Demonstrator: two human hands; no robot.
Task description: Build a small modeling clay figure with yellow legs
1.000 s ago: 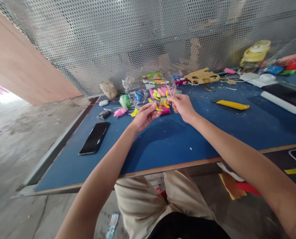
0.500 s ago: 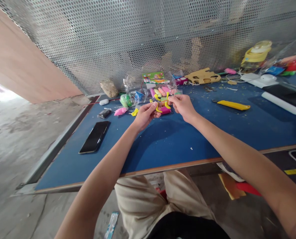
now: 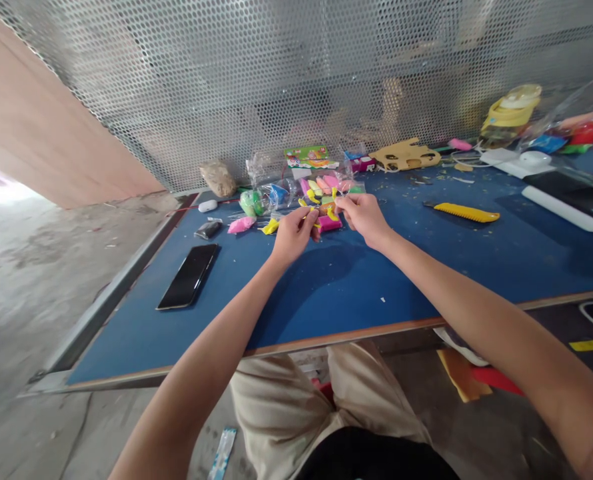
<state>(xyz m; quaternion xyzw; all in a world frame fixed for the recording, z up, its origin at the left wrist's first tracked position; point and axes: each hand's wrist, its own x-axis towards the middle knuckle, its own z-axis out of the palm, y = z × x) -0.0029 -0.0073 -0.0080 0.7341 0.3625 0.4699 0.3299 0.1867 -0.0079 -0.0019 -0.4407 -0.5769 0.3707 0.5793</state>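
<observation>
Over the blue tabletop, my two hands work close together on thin, curved pieces of yellow modelling clay. My left hand is closed, thumb against fingers, around a yellow piece that is mostly hidden now. A yellow strip is pinched between the thumb and fingertips of my right hand. Just below the fingers is a magenta packet. Behind them lies a clear pack of coloured clay sticks. To the left of my left hand sit a yellow clay packet and a pink one.
A black phone lies on the left of the table. A yellow utility knife is at right, beyond it a white device and a yellow-lidded bottle. A perforated metal panel stands along the back.
My left hand has turned over and closed further, covering the yellow strip that showed at its fingertips. My right hand has shifted slightly and still pinches yellow clay.
</observation>
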